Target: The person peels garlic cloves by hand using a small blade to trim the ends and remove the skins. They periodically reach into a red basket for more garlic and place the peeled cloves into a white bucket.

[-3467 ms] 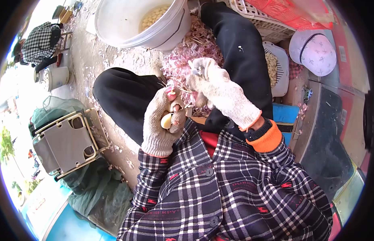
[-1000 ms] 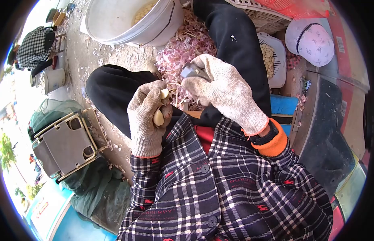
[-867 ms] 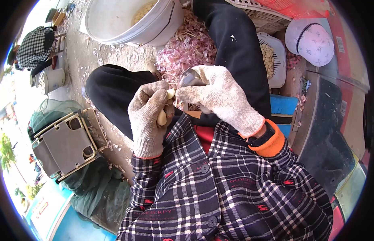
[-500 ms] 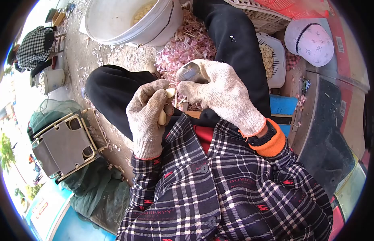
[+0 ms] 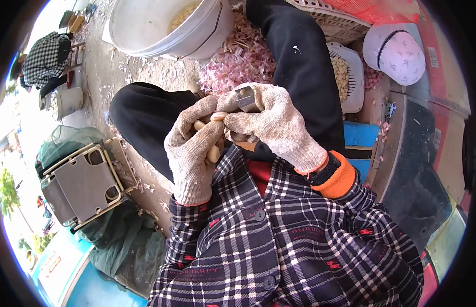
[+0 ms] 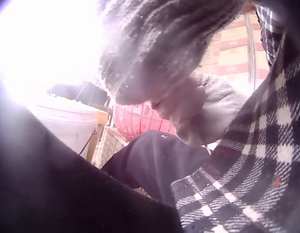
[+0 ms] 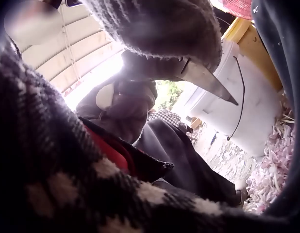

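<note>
Both hands wear knitted work gloves and meet over the lap in the head view. My left hand pinches a garlic clove between thumb and forefinger, and other pale cloves are tucked in its curled fingers. A short knife is gripped in my right hand; its thumb tip is right at the pinched clove. The pointed blade shows below the right glove in the right wrist view. In the left wrist view the glove hides the cloves.
A white bucket with peeled cloves stands ahead, beside a heap of pink garlic skins. A basket of cloves lies right of the leg, near a hat. A folding chair is at left; another person sits farther off.
Over the last half second my right hand has closed in on the left, its thumb now at the clove. At 3.5 s ago the hands were apart, with a pink-skinned piece in the left.
</note>
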`<state>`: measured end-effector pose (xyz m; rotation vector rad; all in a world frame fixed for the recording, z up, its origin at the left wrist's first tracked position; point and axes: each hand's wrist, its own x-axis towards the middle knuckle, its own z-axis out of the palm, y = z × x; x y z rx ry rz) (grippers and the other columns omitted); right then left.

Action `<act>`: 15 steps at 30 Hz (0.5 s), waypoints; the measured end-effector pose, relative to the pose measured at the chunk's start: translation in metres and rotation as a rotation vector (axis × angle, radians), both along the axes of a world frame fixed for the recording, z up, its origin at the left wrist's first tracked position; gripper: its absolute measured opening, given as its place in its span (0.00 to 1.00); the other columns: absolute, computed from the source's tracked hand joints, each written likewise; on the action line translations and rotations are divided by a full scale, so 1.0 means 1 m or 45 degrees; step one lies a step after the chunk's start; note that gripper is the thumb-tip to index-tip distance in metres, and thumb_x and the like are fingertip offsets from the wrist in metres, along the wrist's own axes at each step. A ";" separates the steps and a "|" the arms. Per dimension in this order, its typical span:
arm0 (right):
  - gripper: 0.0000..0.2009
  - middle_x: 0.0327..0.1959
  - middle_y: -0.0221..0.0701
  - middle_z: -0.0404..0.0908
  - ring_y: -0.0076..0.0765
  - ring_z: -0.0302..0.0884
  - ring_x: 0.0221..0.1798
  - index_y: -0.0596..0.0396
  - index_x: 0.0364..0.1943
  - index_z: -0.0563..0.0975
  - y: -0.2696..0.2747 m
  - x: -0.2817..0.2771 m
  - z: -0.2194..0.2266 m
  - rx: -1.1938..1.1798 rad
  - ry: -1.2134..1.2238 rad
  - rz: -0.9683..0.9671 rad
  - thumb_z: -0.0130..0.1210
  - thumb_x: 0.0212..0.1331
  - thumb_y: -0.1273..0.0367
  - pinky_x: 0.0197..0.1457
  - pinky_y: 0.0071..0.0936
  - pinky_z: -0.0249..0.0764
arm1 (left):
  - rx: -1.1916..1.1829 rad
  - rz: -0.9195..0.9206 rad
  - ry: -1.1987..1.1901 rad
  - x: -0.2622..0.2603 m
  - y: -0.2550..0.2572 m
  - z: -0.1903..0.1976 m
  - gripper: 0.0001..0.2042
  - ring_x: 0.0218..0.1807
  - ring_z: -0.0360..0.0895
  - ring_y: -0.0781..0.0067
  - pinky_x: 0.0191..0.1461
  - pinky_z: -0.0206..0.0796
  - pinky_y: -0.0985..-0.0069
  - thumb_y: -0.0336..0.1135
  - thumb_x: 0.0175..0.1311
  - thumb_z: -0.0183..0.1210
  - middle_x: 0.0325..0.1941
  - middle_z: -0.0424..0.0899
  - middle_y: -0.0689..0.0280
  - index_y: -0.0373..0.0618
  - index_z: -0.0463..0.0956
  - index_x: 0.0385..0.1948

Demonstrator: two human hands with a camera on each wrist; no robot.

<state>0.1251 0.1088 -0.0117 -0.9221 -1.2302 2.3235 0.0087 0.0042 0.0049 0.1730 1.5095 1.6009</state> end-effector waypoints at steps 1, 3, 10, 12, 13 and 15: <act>0.09 0.28 0.28 0.83 0.16 0.77 0.25 0.59 0.40 0.81 -0.001 -0.001 0.002 -0.040 0.000 -0.034 0.66 0.57 0.72 0.26 0.15 0.71 | 0.001 0.000 0.001 0.002 0.001 0.000 0.17 0.28 0.75 0.82 0.32 0.68 0.87 0.25 0.60 0.63 0.36 0.81 0.63 0.30 0.77 0.50; 0.08 0.27 0.27 0.83 0.16 0.77 0.24 0.59 0.39 0.81 0.000 0.000 0.005 -0.083 0.000 -0.066 0.66 0.58 0.71 0.25 0.16 0.71 | 0.023 0.014 -0.016 0.005 0.003 -0.001 0.16 0.28 0.75 0.82 0.32 0.67 0.87 0.26 0.61 0.63 0.34 0.82 0.63 0.31 0.77 0.50; 0.08 0.25 0.26 0.81 0.16 0.76 0.23 0.56 0.38 0.80 -0.003 0.000 0.004 0.561 -0.445 0.110 0.65 0.59 0.69 0.24 0.16 0.70 | -0.079 -0.153 0.031 -0.004 -0.004 -0.004 0.15 0.25 0.74 0.82 0.27 0.65 0.85 0.30 0.64 0.61 0.31 0.82 0.63 0.30 0.77 0.48; 0.09 0.22 0.30 0.81 0.20 0.78 0.20 0.61 0.34 0.79 -0.002 0.001 0.008 -0.001 -0.234 0.048 0.64 0.59 0.68 0.23 0.19 0.72 | 0.118 -0.121 -0.205 -0.004 -0.006 -0.009 0.15 0.23 0.73 0.81 0.25 0.63 0.85 0.32 0.63 0.60 0.29 0.81 0.62 0.30 0.77 0.47; 0.09 0.22 0.29 0.80 0.19 0.77 0.19 0.61 0.35 0.79 -0.001 0.002 0.005 -0.101 -0.174 0.041 0.63 0.59 0.69 0.21 0.17 0.71 | 0.104 -0.072 -0.325 -0.004 -0.006 -0.008 0.15 0.22 0.73 0.79 0.26 0.66 0.84 0.33 0.62 0.61 0.29 0.80 0.62 0.29 0.77 0.45; 0.08 0.22 0.28 0.80 0.19 0.76 0.18 0.61 0.35 0.79 0.002 0.004 0.000 -0.246 -0.102 0.003 0.63 0.59 0.70 0.21 0.16 0.70 | 0.134 -0.082 -0.389 -0.006 -0.006 -0.010 0.15 0.22 0.73 0.78 0.25 0.66 0.84 0.33 0.62 0.61 0.30 0.80 0.60 0.29 0.77 0.45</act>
